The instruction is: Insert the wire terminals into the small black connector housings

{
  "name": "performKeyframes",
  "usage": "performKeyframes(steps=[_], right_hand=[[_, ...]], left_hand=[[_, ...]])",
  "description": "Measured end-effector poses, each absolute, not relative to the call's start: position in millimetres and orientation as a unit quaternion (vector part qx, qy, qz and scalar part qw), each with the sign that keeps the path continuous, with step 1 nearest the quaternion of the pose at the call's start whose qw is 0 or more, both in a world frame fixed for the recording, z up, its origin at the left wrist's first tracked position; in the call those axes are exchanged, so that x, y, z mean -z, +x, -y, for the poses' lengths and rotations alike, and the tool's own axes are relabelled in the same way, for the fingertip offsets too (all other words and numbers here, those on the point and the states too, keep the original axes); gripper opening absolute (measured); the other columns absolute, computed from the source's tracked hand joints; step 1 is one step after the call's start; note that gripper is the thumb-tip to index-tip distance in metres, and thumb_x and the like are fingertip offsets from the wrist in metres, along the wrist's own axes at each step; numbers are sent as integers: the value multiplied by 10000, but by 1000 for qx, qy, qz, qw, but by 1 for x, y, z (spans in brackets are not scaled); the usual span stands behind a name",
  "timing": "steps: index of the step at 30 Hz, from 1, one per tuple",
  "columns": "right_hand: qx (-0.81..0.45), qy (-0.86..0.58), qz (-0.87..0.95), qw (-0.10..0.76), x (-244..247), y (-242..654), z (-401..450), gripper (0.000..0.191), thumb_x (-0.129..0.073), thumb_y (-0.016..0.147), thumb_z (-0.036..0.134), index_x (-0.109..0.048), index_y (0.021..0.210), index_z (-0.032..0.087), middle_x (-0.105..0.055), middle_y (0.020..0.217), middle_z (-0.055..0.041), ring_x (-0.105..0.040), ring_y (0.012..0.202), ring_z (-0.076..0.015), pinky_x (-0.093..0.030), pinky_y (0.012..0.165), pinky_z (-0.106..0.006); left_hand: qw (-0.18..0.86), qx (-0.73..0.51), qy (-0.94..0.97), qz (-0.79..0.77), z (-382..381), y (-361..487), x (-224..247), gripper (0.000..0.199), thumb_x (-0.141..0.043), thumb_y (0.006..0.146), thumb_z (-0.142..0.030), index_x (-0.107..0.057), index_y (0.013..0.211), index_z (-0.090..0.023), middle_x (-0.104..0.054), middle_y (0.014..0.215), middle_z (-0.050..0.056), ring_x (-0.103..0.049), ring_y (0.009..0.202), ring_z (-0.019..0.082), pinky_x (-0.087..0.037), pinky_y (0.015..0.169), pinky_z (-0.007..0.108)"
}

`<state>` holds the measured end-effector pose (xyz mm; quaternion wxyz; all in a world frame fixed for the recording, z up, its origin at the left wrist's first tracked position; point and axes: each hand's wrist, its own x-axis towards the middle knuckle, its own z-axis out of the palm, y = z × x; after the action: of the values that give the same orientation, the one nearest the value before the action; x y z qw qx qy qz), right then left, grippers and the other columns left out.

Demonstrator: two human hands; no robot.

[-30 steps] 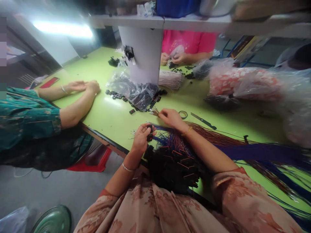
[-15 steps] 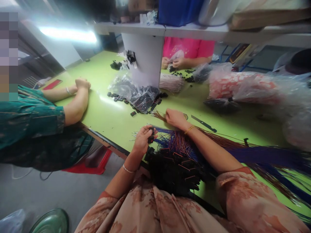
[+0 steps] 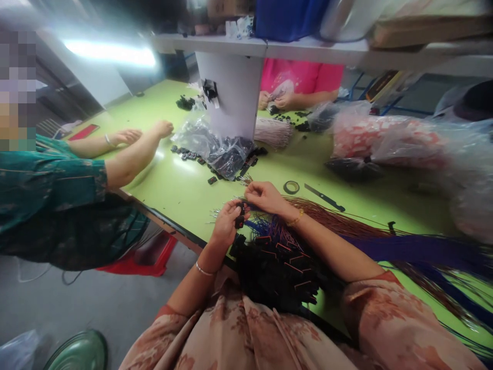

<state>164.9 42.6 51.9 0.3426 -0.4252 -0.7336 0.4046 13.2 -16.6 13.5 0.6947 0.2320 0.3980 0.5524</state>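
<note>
My left hand [image 3: 225, 223] is closed on small black plastic connectors [image 3: 239, 222], which stick out between thumb and fingers. Right beside it, my right hand [image 3: 265, 197] is pinched, with what looks like a thin wire at its fingertips; the grip is partly hidden. Beneath my right forearm lie long brown wires [image 3: 327, 218] and a bundle of blue wires [image 3: 416, 247]. Silvery wire ends poke out to the left of my left hand. A heap of black connectors with wires attached [image 3: 277, 272] sits at the table edge before my body.
A roll of tape [image 3: 291, 187] and a dark flat blade [image 3: 324, 197] lie past my right hand. Farther back are a clear bag of black parts [image 3: 227, 156], white wires [image 3: 273, 132] and bagged red-white parts [image 3: 389, 136]. One co-worker's arms [image 3: 131, 154] rest at left; another person sits opposite.
My right hand has moved left and toward me from the brown wire ends to beside my left hand, uncovering the tape roll. The co-worker at left has parted their hands, one reaching forward.
</note>
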Motion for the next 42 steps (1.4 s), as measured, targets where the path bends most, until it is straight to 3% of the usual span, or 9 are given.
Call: performKeyframes(steps=[7,18,35,42], right_hand=[[-362,-460,741,330,-35,168,-24,147,-514,741,249,-580,655,150,-440,538,56,-355,520,-74,-270,511,-201],[-328,-471,769,282,-37,168,-19,230,-458,763,263,-496,558,166,-395,484,56,-319,492,-77,-213,508,-226],[-353,-486,740,303,-29,165,-20,257,-459,775,289,-497,552,165,-410,494,51,-332,500,-81,-224,503,-224],[-356,-464,763,276,-33,166,-17,188,-478,794,232,-535,629,161,-551,547,19,-404,525,-89,-250,523,-218]], left_hand=[[711,-550,230,-372,14,13,-6,278,-722,717,-205,-576,949,-155,-666,879,39,-640,747,137,-524,760,307],[721,-555,211,-358,15,14,-8,266,-687,728,-149,-569,966,-158,-652,901,39,-632,811,141,-515,818,322],[714,-552,221,-369,18,15,-13,253,-689,729,-168,-579,957,-169,-634,921,43,-613,858,150,-516,861,358],[661,-564,278,-409,21,20,-10,285,-715,707,-212,-590,959,-167,-652,922,35,-625,854,142,-510,839,311]])
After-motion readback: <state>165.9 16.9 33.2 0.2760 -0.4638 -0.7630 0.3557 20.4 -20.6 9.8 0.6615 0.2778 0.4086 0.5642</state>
